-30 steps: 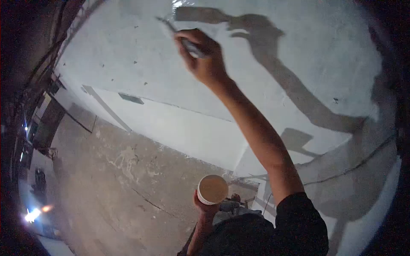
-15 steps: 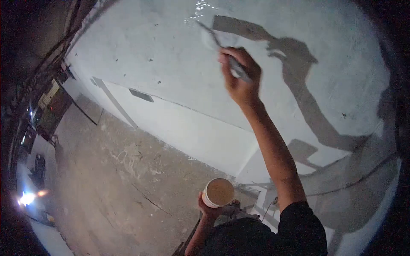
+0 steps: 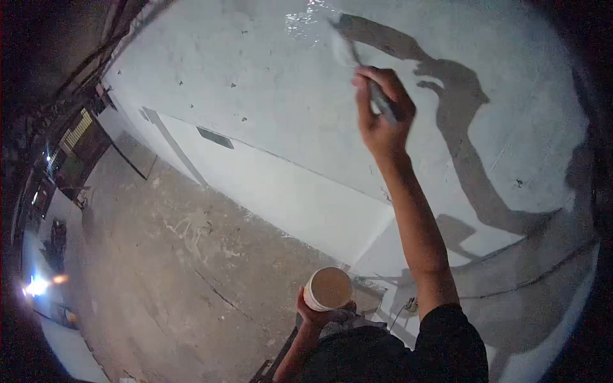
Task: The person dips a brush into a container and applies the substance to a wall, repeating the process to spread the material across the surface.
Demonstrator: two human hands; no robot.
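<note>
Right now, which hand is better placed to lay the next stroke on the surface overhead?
Right. The right hand is raised and grips the brush, bristles at the wet patch. The left hand is low, holding the cup.

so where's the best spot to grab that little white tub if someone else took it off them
Probably by the side wall of the white tub, coming from the right or the far side. The left hand cups it from beneath and the near left, so those sides look free. It is round and open-topped with filler inside, so keep it level and fingers off the rim.

Brush (image 3: pixel 348 48) tilted, tip on white wall; round tub (image 3: pixel 327 288) upright, low
</note>
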